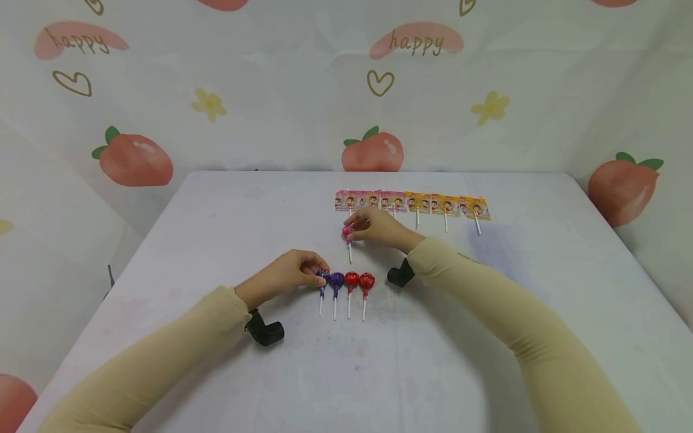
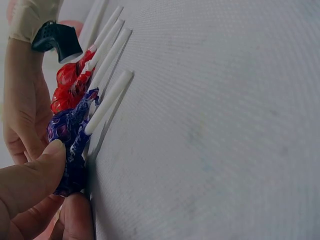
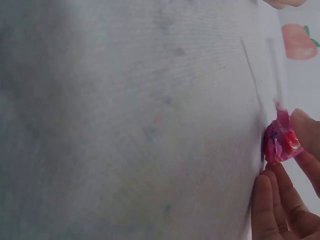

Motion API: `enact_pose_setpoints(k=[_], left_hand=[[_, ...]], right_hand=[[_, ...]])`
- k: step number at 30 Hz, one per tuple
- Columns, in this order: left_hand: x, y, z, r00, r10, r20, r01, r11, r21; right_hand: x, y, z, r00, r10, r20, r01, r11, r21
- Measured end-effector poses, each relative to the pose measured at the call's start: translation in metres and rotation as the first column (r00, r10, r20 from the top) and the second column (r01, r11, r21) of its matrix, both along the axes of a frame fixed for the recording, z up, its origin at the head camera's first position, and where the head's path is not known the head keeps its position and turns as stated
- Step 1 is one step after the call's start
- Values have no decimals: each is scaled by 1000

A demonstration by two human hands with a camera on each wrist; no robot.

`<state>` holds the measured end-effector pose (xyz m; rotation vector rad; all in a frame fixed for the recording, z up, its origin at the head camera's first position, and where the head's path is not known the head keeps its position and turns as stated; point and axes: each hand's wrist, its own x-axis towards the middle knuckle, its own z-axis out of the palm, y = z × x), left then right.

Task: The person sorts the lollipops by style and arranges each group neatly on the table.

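My left hand point(image 1: 287, 273) pinches a purple-wrapped lollipop point(image 2: 75, 167) at the left end of a short row on the table. Its thumb lies on the wrapper, with fingertips on the other side. Beside it are a second purple lollipop point(image 1: 336, 280) and two red ones, a nearer red lollipop point(image 1: 352, 279) and the rightmost red lollipop point(image 1: 367, 281), all with white sticks toward the front. Farther back, my right hand point(image 1: 381, 227) holds a pink lollipop point(image 3: 281, 140) by its round head between thumb and fingers. Its stick points toward the purple and red row.
Behind the right hand runs a line of flat-wrapped lollipops, with pink packets point(image 1: 393, 201) on the left and orange packets point(image 1: 446, 204) on the right. They lie on a white-covered table point(image 1: 260, 210). A printed white backdrop point(image 1: 292, 90) stands behind it.
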<state>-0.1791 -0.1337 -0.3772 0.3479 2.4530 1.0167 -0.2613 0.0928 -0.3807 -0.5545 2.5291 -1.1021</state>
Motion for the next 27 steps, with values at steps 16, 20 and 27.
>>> enact_pose_setpoints(k=[16,20,27], left_hand=[[0,-1,-1,1000,7,11,-7,1000,12],[0,-1,-1,1000,10,9,-10,1000,1],[-1,-2,0,1000,9,10,-9,1000,4]], right_hand=[[1,-4,1,1000,-14,2,14,1000,2],[-1,-4,0,1000,-21,4,21,1000,-13],[-1,-5,2,1000,-12,25,13,1000,-21]])
